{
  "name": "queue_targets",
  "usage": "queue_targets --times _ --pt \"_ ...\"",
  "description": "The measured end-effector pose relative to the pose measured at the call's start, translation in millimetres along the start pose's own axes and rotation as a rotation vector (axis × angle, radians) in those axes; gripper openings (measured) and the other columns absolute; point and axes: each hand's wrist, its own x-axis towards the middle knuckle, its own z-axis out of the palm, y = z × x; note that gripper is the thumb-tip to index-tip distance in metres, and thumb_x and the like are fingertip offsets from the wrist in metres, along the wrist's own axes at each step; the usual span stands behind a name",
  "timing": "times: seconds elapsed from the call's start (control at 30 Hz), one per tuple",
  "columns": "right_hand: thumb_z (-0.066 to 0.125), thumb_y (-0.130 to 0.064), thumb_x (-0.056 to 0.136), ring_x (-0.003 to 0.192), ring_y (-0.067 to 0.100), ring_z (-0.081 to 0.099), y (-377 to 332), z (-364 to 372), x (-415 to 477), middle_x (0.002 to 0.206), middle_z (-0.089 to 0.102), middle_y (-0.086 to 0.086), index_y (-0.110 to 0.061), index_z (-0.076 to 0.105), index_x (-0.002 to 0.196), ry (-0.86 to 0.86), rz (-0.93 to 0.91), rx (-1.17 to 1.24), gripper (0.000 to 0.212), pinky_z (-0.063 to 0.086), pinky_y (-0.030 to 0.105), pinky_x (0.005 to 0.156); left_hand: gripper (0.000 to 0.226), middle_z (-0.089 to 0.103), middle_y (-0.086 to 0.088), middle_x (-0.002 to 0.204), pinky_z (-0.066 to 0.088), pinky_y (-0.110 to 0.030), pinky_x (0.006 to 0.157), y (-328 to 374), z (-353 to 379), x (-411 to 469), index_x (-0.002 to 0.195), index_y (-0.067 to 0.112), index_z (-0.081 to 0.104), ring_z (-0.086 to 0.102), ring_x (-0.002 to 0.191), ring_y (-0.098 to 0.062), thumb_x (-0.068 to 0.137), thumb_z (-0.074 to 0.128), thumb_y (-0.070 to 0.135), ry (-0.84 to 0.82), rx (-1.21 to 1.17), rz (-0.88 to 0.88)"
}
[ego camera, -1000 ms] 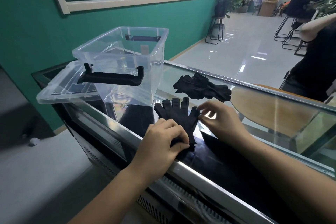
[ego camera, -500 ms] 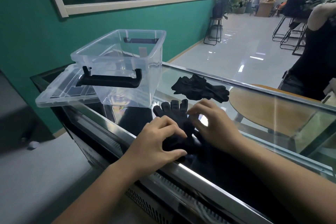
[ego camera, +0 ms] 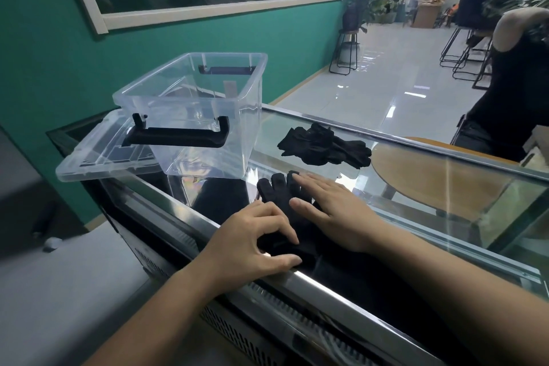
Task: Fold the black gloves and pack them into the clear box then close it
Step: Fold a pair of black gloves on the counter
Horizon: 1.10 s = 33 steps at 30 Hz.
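Note:
A black glove [ego camera: 279, 196] lies flat on the glass counter top, fingers pointing away from me. My left hand [ego camera: 252, 239] pinches its cuff end near the counter's front edge. My right hand [ego camera: 332, 211] lies flat and spread on the glove's palm and fingers, pressing it down. Farther back, a heap of more black gloves [ego camera: 325, 147] rests on the glass. The clear box [ego camera: 193, 116] stands open and empty at the left, with a black handle on its near side. Its clear lid [ego camera: 98, 157] lies beneath and beside it.
The glass counter [ego camera: 445, 196] has a metal front rail [ego camera: 326, 285] and a drop to the floor on my side. A person in black stands at the far right behind the counter [ego camera: 517, 92]. Stools and plants stand in the room beyond.
My right hand has gone from pinching the glove's side to lying flat and spread on it. My left hand has stayed at the cuff. The view has shifted slightly.

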Motion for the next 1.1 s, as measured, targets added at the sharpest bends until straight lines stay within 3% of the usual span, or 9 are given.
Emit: queue_targets --times 0.13,0.23,0.33,0.43,0.63,0.77,0.87,1.0,1.1 --pt "0.041 -0.061 0.107 0.154 0.004 0.028 -4.0 -3.6 -5.5 0.167 0.038 -0.017 -0.039 0.037 0.162 0.116 -0.089 0.066 0.059 0.019 0.031 0.129 0.02 0.066 0.019 0.11 0.051 -0.031 0.103 -1.6 2.9 0.3 0.098 0.038 0.078 0.064 0.113 -0.011 0.084 0.088 0.048 0.029 -0.016 -0.029" --pt "0.054 -0.054 0.106 0.134 0.006 0.051 -5.9 -5.9 -11.4 0.142 0.057 -0.019 -0.035 0.061 0.143 0.156 -0.237 0.123 0.042 0.042 0.034 0.112 0.022 0.064 0.02 0.109 0.053 -0.03 0.095 -4.8 7.7 3.8 0.101 0.038 0.075 0.063 0.111 -0.008 0.085 0.085 0.049 0.099 0.011 -0.048" --pt "0.067 -0.05 0.101 0.116 0.008 0.06 -8.0 -4.9 -13.8 0.121 0.062 -0.013 -0.03 0.071 0.126 0.134 -0.315 0.169 0.032 0.051 0.034 0.097 0.022 0.064 0.021 0.108 0.052 -0.027 0.094 -9.6 9.5 9.1 0.102 0.037 0.075 0.062 0.11 -0.005 0.086 0.082 0.05 0.131 0.031 -0.068" --pt "0.073 -0.051 0.096 0.109 0.008 0.059 -6.0 -2.0 -11.6 0.112 0.059 -0.014 -0.034 0.069 0.121 0.098 -0.314 0.165 0.03 0.052 0.035 0.091 0.018 0.066 0.019 0.105 0.051 -0.023 0.093 -15.1 6.2 17.3 0.099 0.035 0.078 0.064 0.108 -0.005 0.086 0.086 0.044 0.14 0.011 -0.098" --pt "0.079 -0.031 0.087 0.106 0.009 0.057 1.8 2.7 -7.2 0.111 0.059 -0.014 -0.026 0.068 0.112 0.126 -0.324 0.13 0.029 0.051 0.034 0.088 0.008 0.071 0.012 0.093 0.057 -0.035 0.085 -21.1 0.0 35.4 0.089 0.033 0.079 0.069 0.092 -0.01 0.089 0.086 0.038 0.125 -0.07 -0.155" --pt "0.076 -0.03 0.093 0.103 0.01 0.06 7.1 7.0 -3.3 0.109 0.062 -0.012 -0.025 0.069 0.106 0.146 -0.316 0.124 0.016 0.053 0.037 0.085 0.017 0.069 0.015 0.099 0.054 -0.025 0.086 -19.4 0.3 32.4 0.093 0.035 0.078 0.068 0.097 -0.009 0.082 0.089 0.043 0.114 -0.093 -0.148" --pt "0.074 -0.034 0.099 0.094 0.003 0.062 7.0 5.7 -2.1 0.1 0.066 -0.017 -0.026 0.07 0.102 0.214 -0.254 0.188 0.009 0.052 0.028 0.082 0.027 0.068 0.017 0.102 0.049 -0.018 0.083 -17.9 -0.6 28.5 0.101 0.035 0.077 0.065 0.097 -0.007 0.079 0.093 0.033 0.131 -0.099 -0.15" --pt "0.078 -0.028 0.097 0.085 -0.001 0.066 3.0 1.6 -3.8 0.086 0.07 -0.02 -0.026 0.073 0.1 0.294 -0.176 0.302 0.006 0.044 0.011 0.076 0.01 0.071 0.014 0.08 0.055 -0.031 0.074 -20.8 -0.7 30.9 0.096 0.035 0.077 0.065 0.074 -0.004 0.092 0.083 0.029 0.181 -0.15 -0.218" --pt "0.083 -0.027 0.092 0.083 -0.001 0.068 0.1 -1.9 -4.6 0.083 0.072 -0.016 -0.025 0.075 0.102 0.356 -0.137 0.321 0.013 0.042 0.006 0.073 0.005 0.075 0.007 0.08 0.059 -0.04 0.077 -19.6 1.7 31.7 0.095 0.033 0.077 0.072 0.076 -0.013 0.097 0.078 0.037 0.23 -0.162 -0.237"
